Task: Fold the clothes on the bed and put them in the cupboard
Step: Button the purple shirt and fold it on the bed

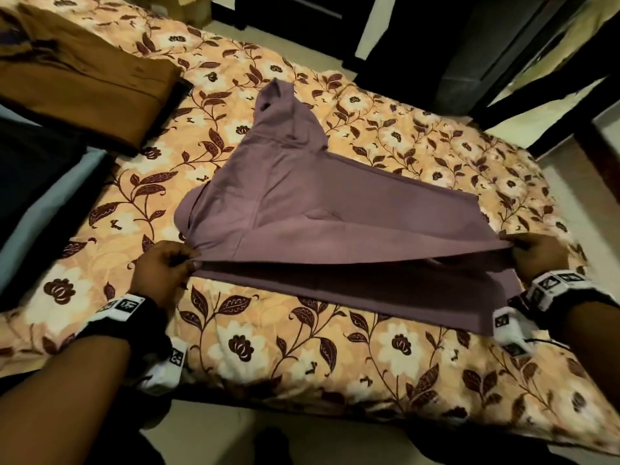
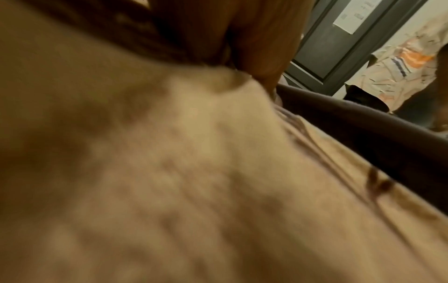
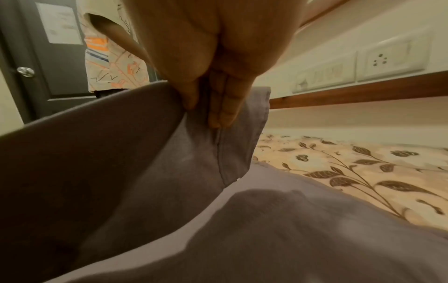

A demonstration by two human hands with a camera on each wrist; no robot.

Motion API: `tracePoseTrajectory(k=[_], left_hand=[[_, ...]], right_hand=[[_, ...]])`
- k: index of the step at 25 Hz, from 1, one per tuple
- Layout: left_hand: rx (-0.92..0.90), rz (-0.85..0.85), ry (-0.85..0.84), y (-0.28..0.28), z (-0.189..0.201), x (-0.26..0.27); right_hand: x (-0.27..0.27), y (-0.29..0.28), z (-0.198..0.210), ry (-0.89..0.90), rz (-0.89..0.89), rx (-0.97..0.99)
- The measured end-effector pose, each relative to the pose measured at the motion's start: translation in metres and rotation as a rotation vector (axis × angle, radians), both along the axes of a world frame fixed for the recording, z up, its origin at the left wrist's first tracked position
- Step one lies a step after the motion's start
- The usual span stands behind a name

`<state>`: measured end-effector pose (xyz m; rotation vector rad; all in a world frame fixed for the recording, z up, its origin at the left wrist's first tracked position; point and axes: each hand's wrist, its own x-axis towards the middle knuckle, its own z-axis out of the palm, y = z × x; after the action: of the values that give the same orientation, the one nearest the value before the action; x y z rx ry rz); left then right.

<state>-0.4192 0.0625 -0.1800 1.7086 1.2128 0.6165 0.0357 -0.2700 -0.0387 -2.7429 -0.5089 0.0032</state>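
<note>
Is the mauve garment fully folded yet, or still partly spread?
Partly folded. The mauve garment lies spread across the bedspread, and the left hand and right hand hold its near edge lifted.

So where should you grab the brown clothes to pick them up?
Probably the near folded end of the brown clothes, reached from the front-left of the bed. They lie flat, already folded, and that thick edge faces the person, so fingers could slide under it. Both hands are busy now: the left hand and right hand pinch the purple garment.
</note>
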Motion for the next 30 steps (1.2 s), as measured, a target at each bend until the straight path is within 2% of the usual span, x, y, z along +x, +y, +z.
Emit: tracePoseTrajectory(k=[2, 5, 7, 9, 12, 14, 16, 17, 18, 19, 20, 22, 24, 26, 27, 29, 30], left_hand=[[0.021, -0.013, -0.004, 0.002, -0.001, -0.006], [-0.007, 0.009, -0.024, 0.002, -0.002, -0.006], [-0.004, 0.004, -0.040, 0.001, -0.004, -0.004], [-0.028, 0.014, -0.090, 0.006, -0.012, -0.005], [-0.023, 0.011, -0.103, 0.010, -0.026, -0.012], [-0.008, -0.025, -0.054, 0.011, -0.036, -0.011], [-0.019, -0.027, -0.078, 0.010, -0.035, -0.011], [-0.033, -0.019, -0.133, 0.011, -0.035, -0.011], [-0.049, -0.017, -0.182, 0.008, -0.035, -0.010], [-0.062, -0.020, -0.226, 0.007, -0.032, -0.008], [-0.067, -0.027, -0.253, 0.006, -0.030, -0.006], [-0.100, -0.023, -0.294, 0.009, -0.031, -0.006], [-0.128, -0.027, -0.342, 0.013, -0.032, -0.006], [-0.151, -0.017, -0.370, 0.014, -0.034, -0.007], [-0.164, -0.008, -0.376, 0.014, -0.035, -0.006], [-0.196, 0.008, -0.396, 0.015, -0.035, -0.006], [-0.214, 0.011, -0.411, 0.015, -0.034, -0.006]], right_hand=[[0.005, -0.001, 0.005, -0.045, 0.011, 0.079], [0.015, -0.011, 0.023, -0.178, 0.022, 0.297], [0.004, -0.035, 0.014, -0.272, 0.027, 0.286], [-0.015, -0.069, -0.028, -0.211, 0.016, 0.179], [-0.055, -0.090, -0.089, 0.188, 0.051, -0.068], [-0.052, -0.095, -0.098, 0.310, 0.060, -0.280], [-0.043, -0.096, -0.099, 0.412, 0.153, -0.550], [-0.039, -0.084, -0.091, 0.440, 0.107, -0.635], [-0.038, -0.069, -0.084, 0.400, 0.060, -0.635], [-0.042, -0.042, -0.077, 0.345, 0.049, -0.543], [-0.050, -0.006, -0.072, 0.289, 0.096, -0.414], [-0.074, 0.077, -0.071, 0.263, 0.309, -0.163], [-0.097, 0.156, -0.073, 0.432, 0.495, -0.022], [-0.106, 0.213, -0.078, 0.652, 0.562, -0.072], [-0.103, 0.230, -0.077, 0.677, 0.583, -0.174], [-0.095, 0.254, -0.074, 0.585, 0.609, -0.368], [-0.090, 0.262, -0.072, 0.538, 0.611, -0.382]])
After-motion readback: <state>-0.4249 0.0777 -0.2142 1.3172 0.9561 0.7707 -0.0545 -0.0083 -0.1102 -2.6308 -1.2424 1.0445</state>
